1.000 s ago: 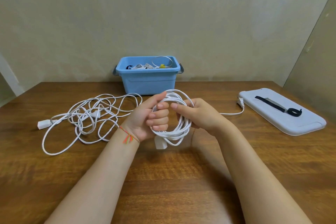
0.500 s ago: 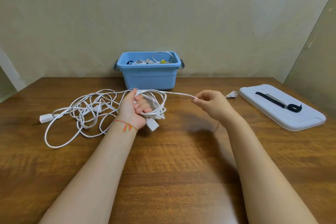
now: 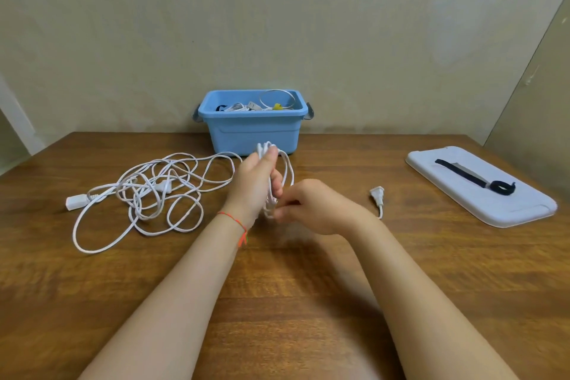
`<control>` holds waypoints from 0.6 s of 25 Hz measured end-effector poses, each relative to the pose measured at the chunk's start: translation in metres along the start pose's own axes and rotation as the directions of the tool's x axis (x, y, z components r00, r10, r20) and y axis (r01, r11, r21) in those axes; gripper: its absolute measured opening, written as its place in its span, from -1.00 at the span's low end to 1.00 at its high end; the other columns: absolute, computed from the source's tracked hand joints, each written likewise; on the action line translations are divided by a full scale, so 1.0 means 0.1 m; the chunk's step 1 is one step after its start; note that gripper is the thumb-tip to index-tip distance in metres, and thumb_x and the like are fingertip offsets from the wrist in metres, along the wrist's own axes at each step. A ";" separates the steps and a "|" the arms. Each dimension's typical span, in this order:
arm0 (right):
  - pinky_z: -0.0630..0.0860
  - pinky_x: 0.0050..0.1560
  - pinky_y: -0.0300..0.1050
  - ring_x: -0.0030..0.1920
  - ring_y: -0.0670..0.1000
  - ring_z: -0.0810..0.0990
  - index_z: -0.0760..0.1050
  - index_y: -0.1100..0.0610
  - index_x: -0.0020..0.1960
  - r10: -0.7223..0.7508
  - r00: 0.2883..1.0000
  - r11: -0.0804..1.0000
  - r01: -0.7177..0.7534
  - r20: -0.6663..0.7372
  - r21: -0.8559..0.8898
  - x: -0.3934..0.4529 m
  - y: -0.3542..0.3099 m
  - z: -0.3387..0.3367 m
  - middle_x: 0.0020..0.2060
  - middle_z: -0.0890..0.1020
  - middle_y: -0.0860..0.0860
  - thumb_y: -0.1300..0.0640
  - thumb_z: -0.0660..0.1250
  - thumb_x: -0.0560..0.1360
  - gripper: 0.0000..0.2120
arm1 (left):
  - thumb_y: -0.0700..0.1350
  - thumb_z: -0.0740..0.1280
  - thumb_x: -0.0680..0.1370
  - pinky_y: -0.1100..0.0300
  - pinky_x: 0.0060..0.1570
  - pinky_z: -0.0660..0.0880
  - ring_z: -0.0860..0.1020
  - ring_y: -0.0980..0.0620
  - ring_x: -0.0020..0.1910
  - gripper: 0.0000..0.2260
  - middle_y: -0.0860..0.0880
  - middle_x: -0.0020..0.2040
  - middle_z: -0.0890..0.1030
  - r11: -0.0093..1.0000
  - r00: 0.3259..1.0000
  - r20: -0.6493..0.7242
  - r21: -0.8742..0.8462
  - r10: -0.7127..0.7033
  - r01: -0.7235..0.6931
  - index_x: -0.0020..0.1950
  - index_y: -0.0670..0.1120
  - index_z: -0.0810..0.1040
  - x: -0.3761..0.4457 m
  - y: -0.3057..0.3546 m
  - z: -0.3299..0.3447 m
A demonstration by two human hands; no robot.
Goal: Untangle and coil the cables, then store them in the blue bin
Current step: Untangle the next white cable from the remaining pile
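1. Well to the left of the bin (image 3: 253, 129), a white tangle (image 3: 154, 194) of cable lies loose on the table (image 3: 308, 302), its socket end (image 3: 74, 202) at the far left. It is not yet sorted, and one strand runs from it toward the hands.
2. In front of the bin, the left hand (image 3: 254, 187) holds an upright coil (image 3: 279, 176) of white cable, fingers curled round the loops and thumb pressed near the top. Its grip looks firm.
3. Just right of that, nearer me than the bin, the right hand (image 3: 311, 207) pinches at the bottom of the coil. Motion blur keeps me from telling exactly which strand the fingertips have.
4. Right of the bin and nearer, the plug (image 3: 377, 196) lies free on the table, its short tail leading behind the right wrist.
5. Far right of the bin sits a pale lid (image 3: 481, 188) with a dark strap (image 3: 475, 179) on it.
6. The bin already holds some coiled cables.
7. Risks, as I judge them: if the left grip slackens while the right works, the loops may spring apart. The tail could drag the plug across the table and catch. The strand toward the tangle, if joined to the coil, could tighten the knots when pulled.
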State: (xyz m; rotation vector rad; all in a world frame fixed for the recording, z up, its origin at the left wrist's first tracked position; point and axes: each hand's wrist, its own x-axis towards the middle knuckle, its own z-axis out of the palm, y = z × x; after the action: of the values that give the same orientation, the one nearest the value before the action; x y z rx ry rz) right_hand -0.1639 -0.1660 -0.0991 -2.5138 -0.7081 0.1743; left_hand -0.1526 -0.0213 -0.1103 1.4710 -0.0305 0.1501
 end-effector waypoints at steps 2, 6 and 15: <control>0.44 -0.22 -0.27 -0.30 -0.15 0.51 0.66 0.07 -0.15 -0.001 1.000 0.994 0.002 -0.007 0.113 -0.04 -0.02 -0.08 -0.34 0.61 -0.11 0.04 0.46 0.50 -0.89 | 0.13 0.20 0.65 0.01 -0.23 0.45 0.48 -0.02 -0.40 -0.70 -0.05 -0.42 0.50 0.988 0.999 0.023 0.147 0.035 -0.038 -0.10 -0.07 0.49 -0.02 0.02 0.00; 0.43 -0.36 -0.24 -0.39 -0.09 0.49 0.61 0.11 0.00 0.010 1.000 0.908 -0.001 -0.021 0.419 -0.16 0.02 -0.24 -0.25 0.69 0.00 0.30 0.36 0.50 -0.86 | 0.12 0.15 0.67 0.05 -0.16 0.50 0.54 0.05 -0.36 -0.70 -0.01 -0.39 0.56 0.949 0.998 -0.011 0.308 0.069 -0.063 -0.02 -0.07 0.51 -0.06 0.09 -0.02; 0.34 -0.43 -0.16 -0.43 0.05 0.41 0.60 0.17 -0.07 0.015 0.955 0.584 0.232 -0.296 0.778 -0.19 0.10 -0.37 -0.21 0.62 0.23 0.37 0.41 0.45 -0.85 | 0.09 0.20 0.67 0.22 -0.53 0.25 0.29 0.00 -0.60 -0.64 -0.09 -0.49 0.35 0.973 0.962 0.245 0.221 -0.120 0.064 -0.24 -0.07 0.48 -0.10 0.08 0.03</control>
State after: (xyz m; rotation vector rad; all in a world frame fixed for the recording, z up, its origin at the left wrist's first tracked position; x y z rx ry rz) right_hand -0.1664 -0.2001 -0.0728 -1.5483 -0.4983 0.0711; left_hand -0.1632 -0.0242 -0.1029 1.6943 -0.1606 -0.1191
